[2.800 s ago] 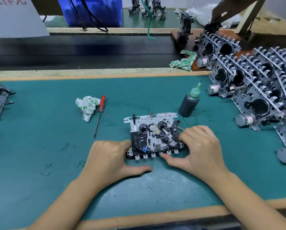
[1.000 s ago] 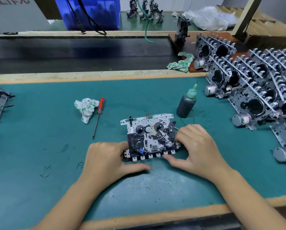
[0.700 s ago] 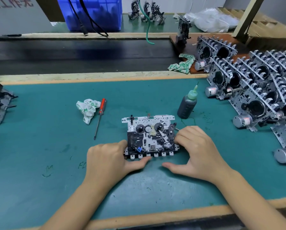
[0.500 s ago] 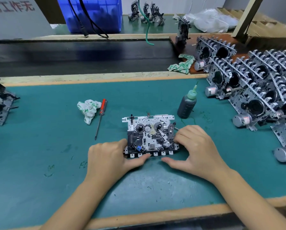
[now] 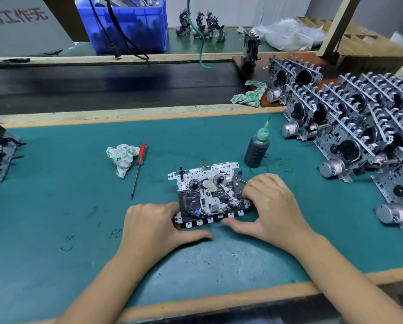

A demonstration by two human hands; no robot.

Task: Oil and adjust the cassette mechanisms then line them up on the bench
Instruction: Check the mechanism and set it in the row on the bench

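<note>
Your bench is a flat teal mat (image 5: 55, 206) edged in pale wood, with stamped-metal mechanisms in leaning rows (image 5: 359, 118) filling the right of the frame and a blue plastic crate (image 5: 130, 26) at upper left holding grey parts I can't make out. At centre the perforated steel cassette mechanism (image 5: 209, 192) lies flat, your left hand (image 5: 153, 228) gripping its lower-left corner and your right hand (image 5: 272, 206) curled over its right edge. Above it stand a dark, green-capped oil bottle (image 5: 256, 148), a crumpled rag (image 5: 122, 157) and a red-handled screwdriver (image 5: 138, 169).
</note>
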